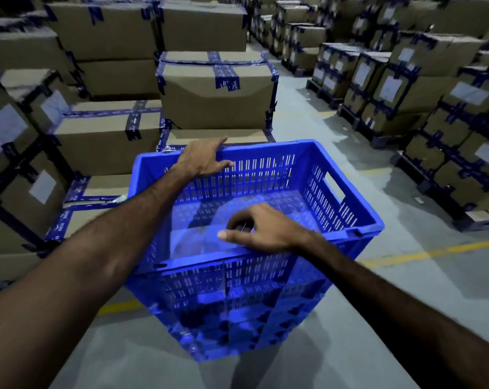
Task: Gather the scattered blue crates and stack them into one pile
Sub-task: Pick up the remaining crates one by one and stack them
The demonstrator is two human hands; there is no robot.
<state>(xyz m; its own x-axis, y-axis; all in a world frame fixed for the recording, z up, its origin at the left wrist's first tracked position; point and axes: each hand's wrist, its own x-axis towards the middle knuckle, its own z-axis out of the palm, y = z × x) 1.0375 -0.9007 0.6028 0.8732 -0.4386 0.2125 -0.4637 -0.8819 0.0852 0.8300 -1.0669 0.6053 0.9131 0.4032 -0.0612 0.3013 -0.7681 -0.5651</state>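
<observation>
Stacks of taped cardboard boxes [215,91] line the grey warehouse floor [406,276]. In the aisle stands a pile of blue crates [226,304], the top crate [336,197] nested in it. The left hand [204,158] grips the crate's far rim, fingers outside, thumb inside. The right hand [261,228] rests at the near rim, fingers curled inward, thumb extended; whether it clasps the rim cannot be told.
</observation>
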